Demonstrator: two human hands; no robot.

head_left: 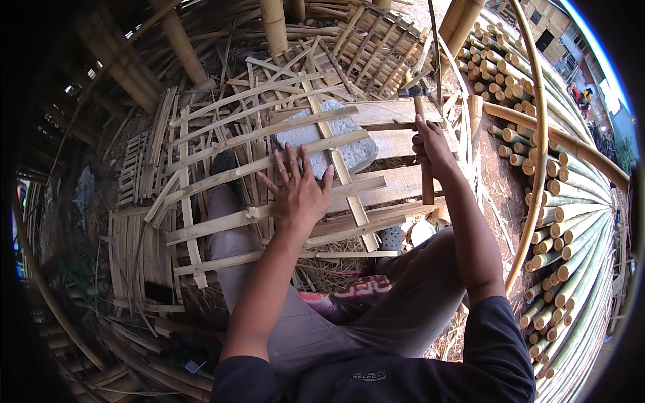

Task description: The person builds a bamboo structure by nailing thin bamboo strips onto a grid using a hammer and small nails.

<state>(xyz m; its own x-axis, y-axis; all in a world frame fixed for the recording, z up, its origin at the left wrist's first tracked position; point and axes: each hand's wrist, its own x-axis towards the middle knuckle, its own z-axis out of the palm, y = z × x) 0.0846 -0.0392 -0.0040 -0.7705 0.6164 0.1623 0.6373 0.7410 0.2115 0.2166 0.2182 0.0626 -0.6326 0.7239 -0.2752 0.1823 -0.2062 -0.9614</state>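
A lattice of split bamboo slats (235, 176) lies across my lap and over a rough grey stone block (356, 156). Its crosswise slats are joined by an upright strip (349, 181) near the right end and another strip (186, 201) on the left. My left hand (299, 191) rests on the slats with fingers spread, just left of the right-hand strip. To the right, my right hand (433, 146) is wrapped round the wooden handle of a hammer (423, 127). The hammer's dark metal head is up and clear of the lattice. Wooden planks lie under the stone.
Stacked bamboo poles (557, 201) fill the right side, behind a bent bamboo rail (537, 134). Finished-looking lattice panels (379, 50) lean at the back. Bamboo posts (273, 27) stand beyond the work. Bundled slats (134, 248) and a black flat object (159, 291) lie left.
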